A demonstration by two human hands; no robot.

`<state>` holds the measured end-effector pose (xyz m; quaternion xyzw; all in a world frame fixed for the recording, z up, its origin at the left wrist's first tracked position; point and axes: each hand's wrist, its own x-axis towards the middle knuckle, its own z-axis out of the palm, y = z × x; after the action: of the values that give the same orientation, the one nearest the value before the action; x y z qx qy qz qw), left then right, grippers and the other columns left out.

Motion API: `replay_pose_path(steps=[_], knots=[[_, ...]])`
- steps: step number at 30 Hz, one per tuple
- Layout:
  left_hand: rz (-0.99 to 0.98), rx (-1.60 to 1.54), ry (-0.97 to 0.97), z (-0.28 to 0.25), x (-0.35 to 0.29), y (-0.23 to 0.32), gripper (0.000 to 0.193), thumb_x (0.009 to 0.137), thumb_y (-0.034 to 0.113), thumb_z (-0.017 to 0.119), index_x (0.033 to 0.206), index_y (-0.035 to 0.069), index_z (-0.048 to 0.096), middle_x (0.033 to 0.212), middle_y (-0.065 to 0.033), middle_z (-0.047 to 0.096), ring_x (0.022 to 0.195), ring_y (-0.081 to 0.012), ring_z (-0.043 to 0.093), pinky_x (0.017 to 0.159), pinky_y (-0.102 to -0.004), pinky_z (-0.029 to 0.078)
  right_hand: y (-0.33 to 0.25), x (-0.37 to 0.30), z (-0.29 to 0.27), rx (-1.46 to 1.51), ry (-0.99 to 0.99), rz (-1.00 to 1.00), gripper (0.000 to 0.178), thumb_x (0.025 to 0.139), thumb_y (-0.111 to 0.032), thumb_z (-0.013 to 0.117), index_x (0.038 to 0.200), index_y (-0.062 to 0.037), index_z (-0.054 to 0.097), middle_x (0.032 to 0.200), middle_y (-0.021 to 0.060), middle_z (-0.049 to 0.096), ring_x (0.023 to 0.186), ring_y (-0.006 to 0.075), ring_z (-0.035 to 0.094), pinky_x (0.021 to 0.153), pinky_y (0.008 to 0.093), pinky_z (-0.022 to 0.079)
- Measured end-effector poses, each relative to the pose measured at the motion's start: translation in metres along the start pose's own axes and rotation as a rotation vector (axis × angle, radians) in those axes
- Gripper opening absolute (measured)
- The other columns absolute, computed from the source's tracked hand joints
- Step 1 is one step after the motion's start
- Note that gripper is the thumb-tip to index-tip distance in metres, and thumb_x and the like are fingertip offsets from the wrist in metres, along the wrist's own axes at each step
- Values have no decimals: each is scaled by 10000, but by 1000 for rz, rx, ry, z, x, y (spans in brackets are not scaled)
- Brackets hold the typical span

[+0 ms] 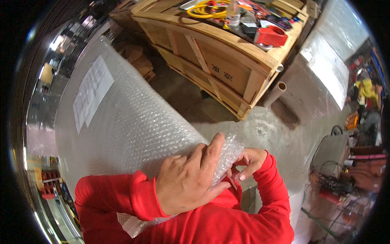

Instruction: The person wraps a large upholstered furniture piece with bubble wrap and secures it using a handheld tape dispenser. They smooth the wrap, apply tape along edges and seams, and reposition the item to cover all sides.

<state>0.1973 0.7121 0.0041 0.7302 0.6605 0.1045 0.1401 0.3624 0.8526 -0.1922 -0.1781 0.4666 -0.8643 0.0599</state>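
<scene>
A large panel-like object is covered in clear bubble wrap (134, 122) and leans across the left of the head view. White paper sheets (92, 92) lie on its surface. My left hand (189, 175) rests on the wrap near its right end, with fingers stretched out and pressing against it. The loose, bunched edge of the wrap sticks out past those fingers. At that edge my right hand (248, 164) is closed, thumb and fingers pinching the film. A small thin strip hangs by its fingertips; its kind is unclear.
Beyond stands a wooden crate (211, 69) with a yellow hose (207, 9), a clear bottle (233, 14) and a red tape dispenser (271, 36) on top. A cardboard tube (276, 93) leans beside it. Film-wrapped boxes (321, 69) stand at right; cables and tools clutter the floor.
</scene>
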Motion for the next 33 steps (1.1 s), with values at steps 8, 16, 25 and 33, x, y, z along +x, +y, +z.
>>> replay_pose_path(steps=[8, 16, 25, 33], knots=[[-48, -76, -115, 9, 31, -8, 821, 741, 168, 780, 1446, -2, 394, 1211, -244, 649, 877, -403, 701, 706, -459, 567, 10, -3, -12, -8, 16, -54, 314, 870, -240, 783, 1050, -22, 647, 1084, 95, 703, 826, 91, 606, 689, 250, 468], [-140, -252, -49, 9, 51, -16, 695, 737, 76, 725, 1385, 66, 473, 1009, -212, 644, 719, -383, 661, 688, -433, 534, -3, -3, -15, -139, 107, -193, 335, 837, -317, 778, 957, -39, 636, 1163, 131, 714, 826, 91, 569, 682, 255, 435], [472, 184, -184, -5, 75, -27, 387, 670, 109, 652, 1046, 148, 736, 1222, -76, 645, 1240, -299, 575, 1123, -599, 302, -10, -24, -23, -212, 130, -159, 272, 859, -249, 756, 953, -11, 666, 1122, 135, 729, 824, 112, 592, 697, 285, 464], [360, 198, -412, -11, 82, -41, 180, 692, 205, 685, 845, 117, 721, 902, -51, 656, 984, -288, 612, 1041, -560, 385, -47, -108, -3, -483, 544, -21, 167, 890, -156, 722, 928, 5, 697, 985, 111, 737, 835, 189, 688, 696, 308, 515]])
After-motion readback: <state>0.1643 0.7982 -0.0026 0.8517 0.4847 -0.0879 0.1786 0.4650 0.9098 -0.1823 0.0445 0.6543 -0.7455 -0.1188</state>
